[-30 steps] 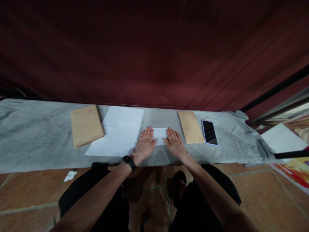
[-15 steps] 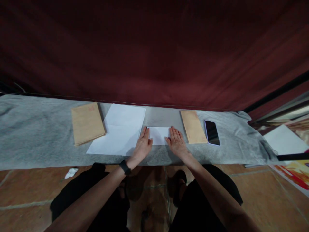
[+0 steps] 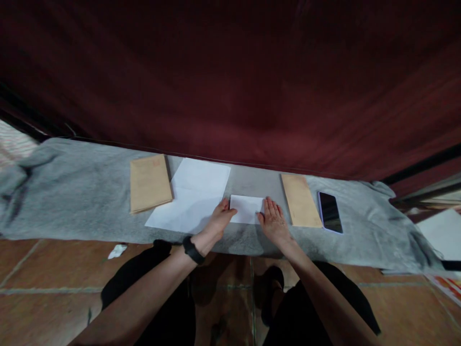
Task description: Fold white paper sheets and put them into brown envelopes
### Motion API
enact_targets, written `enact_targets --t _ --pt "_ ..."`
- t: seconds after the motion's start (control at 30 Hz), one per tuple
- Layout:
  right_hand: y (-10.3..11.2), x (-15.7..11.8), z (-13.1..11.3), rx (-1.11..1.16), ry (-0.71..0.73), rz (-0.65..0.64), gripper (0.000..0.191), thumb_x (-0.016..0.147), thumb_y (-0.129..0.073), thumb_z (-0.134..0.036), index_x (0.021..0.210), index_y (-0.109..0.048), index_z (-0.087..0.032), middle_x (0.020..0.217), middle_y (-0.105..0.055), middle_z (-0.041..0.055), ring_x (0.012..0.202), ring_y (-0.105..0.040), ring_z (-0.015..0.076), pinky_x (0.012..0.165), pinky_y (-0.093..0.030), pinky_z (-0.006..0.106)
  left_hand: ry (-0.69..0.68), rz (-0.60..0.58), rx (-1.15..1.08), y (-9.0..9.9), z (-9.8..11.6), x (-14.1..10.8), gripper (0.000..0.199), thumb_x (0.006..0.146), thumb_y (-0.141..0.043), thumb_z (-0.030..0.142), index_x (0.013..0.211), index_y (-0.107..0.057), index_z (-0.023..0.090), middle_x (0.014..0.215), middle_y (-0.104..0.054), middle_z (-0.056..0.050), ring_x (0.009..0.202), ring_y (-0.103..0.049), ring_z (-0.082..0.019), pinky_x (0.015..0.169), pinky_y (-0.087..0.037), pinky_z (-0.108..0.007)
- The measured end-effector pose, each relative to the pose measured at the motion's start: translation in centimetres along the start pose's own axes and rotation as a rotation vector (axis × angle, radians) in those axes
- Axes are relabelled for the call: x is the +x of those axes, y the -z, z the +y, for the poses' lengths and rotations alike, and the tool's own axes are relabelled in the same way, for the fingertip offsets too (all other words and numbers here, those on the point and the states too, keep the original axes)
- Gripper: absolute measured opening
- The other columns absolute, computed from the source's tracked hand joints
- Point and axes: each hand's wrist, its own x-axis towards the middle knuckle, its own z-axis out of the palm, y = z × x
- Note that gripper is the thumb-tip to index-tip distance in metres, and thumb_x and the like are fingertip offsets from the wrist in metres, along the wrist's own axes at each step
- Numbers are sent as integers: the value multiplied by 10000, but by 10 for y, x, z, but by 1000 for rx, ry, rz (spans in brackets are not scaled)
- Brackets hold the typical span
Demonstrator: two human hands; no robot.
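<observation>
Head view. Small white paper [image 3: 247,209] flat on the cloth-covered bench [image 3: 86,192], between both hands, long side crosswise. At its left end, left hand [image 3: 218,220]: thumb over the edge, fingers curled close beside; whether actually pinching, cannot tell. At its right end, right hand [image 3: 275,227] laid palm down, fingers nearly together and extended, thumb apart. Probably braced from both ends against slipping on soft cloth. To the left, large white sheet [image 3: 185,206], smooth, slantwise, with a faint crease; corner under brown envelopes [image 3: 149,185], perhaps just by overlap. To the right, brown envelope [image 3: 300,199], narrow, matte; close by, phone [image 3: 330,214], glossy black screen, pale rim. Likely set aside for working room. Cloth grey, rumpled toward the ends; beyond, dark red drape [image 3: 230,96], softly creased.
</observation>
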Motion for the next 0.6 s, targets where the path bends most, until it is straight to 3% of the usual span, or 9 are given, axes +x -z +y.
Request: enact_targets --t 0.1,0.17,0.37,0.5,0.6 --pt "0 0 0 -6 1 1 602 1051 -335 -371 1524 -377 -1 1583 -391 225 1465 -381 325 1186 -290 487 239 5 -157 9 8 0 454 708 -721 165 1145 -605 201 963 -695 -42 884 -670 -186 757 -530 -293" --pt "1 0 -1 -5 -5 -5 600 1050 -337 -370 1526 -376 -4 1587 -388 220 1467 -378 325 1188 -290 486 279 -43 -147 9 8 1 451 706 -732 179 1139 -608 198 899 -694 -32 795 -665 -163 687 -522 -263" --pt "10 3 -8 96 -9 -15 583 1047 -344 -354 1535 -370 -36 1587 -388 221 1482 -358 323 1199 -278 536 148 -104 -14 -5 0 -2 114 706 -737 223 757 -649 173 703 -644 -9 638 -606 -135 502 -435 -197" --pt "27 4 -24 241 174 -28 656 1033 -388 -405 1597 -247 -101 1641 -307 170 1528 -273 286 1230 -253 531 63 -165 -50 -10 7 -8 107 746 -703 258 786 -662 168 721 -662 -12 589 -596 -129 484 -438 -217" --pt "41 5 -35 307 244 -25 701 999 -440 -344 1613 -197 -111 1659 -270 151 1534 -259 271 1248 -248 508 -40 -243 -91 -12 15 -13 175 749 -735 314 801 -670 161 701 -644 -5 579 -572 -119 482 -429 -217"
